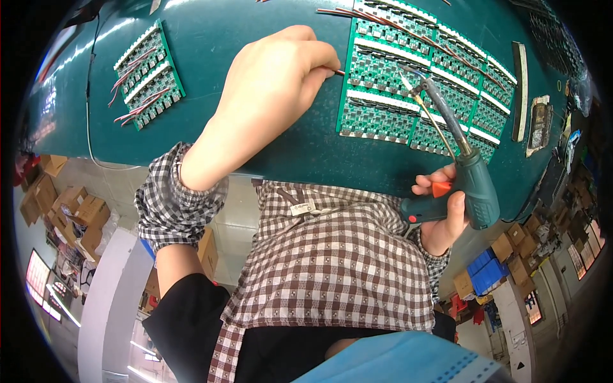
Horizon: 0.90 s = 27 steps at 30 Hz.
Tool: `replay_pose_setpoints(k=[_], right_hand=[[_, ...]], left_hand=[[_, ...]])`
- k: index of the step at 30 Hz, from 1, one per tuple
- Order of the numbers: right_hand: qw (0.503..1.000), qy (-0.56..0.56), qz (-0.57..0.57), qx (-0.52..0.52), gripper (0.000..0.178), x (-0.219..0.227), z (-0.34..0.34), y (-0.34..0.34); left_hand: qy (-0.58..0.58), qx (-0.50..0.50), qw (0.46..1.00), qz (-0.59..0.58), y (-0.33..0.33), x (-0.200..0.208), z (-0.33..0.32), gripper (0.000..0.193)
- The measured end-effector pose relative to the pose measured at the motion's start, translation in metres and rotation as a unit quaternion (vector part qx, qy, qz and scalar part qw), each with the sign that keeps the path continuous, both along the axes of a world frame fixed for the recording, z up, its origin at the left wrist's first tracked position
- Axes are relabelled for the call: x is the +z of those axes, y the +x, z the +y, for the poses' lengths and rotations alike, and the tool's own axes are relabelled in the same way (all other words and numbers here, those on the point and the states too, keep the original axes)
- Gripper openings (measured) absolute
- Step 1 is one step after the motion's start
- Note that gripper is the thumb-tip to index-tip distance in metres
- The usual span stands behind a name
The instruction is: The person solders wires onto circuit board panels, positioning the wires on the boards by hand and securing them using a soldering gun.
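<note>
My left hand (278,76) is closed in a pinch at the left edge of a large panel of green circuit boards (377,121). From its fingertips sticks the end of a thin dark red wire (340,73). My right hand (447,220) wraps round the handle of a dark green soldering gun (477,185) with an orange-red trigger. Its metal barrel (444,115) and a thin feed tube (437,127) point up and left over the middle of the panel. Rows of white connectors run across the boards, and several loose red and black wires (383,20) lie over the panel's upper part.
A smaller board panel (148,73) with wires attached lies at the left of the green table (287,159). Near the right edge are a long pale strip (520,92) and a worn metal block (540,124). A cable (89,115) hangs at the left. Cardboard boxes (83,214) stand below.
</note>
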State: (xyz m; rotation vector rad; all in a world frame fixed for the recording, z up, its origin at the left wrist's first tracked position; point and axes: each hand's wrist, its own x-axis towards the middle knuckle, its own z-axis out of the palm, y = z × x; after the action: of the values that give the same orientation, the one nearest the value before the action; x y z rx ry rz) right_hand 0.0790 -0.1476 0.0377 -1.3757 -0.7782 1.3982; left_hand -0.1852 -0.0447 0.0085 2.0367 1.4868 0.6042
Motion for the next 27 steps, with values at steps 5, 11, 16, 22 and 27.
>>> replay_pose_setpoints(k=[5,11,16,22,27], right_hand=[[1.0,-0.005,0.001,-0.006,0.045,-0.001,-0.001,0.0],[1.0,-0.01,0.002,-0.003,0.046,0.0,-0.001,0.0],[1.0,-0.007,-0.008,-0.001,0.045,0.0,-0.001,-0.002],[1.0,-0.006,-0.014,0.014,0.045,0.004,0.003,-0.006],[1.0,-0.015,-0.013,0.018,0.044,0.003,0.004,-0.006]], left_hand=[[-0.051,0.034,0.998,-0.028,0.002,-0.001,0.004,0.006],[-0.128,0.042,0.989,-0.069,0.01,-0.009,0.016,0.011],[-0.168,0.049,0.981,-0.078,0.01,-0.017,0.019,0.015],[-0.171,0.052,0.978,-0.112,0.011,-0.016,0.019,0.013],[-0.153,0.048,0.981,-0.108,0.011,-0.019,0.018,0.012]])
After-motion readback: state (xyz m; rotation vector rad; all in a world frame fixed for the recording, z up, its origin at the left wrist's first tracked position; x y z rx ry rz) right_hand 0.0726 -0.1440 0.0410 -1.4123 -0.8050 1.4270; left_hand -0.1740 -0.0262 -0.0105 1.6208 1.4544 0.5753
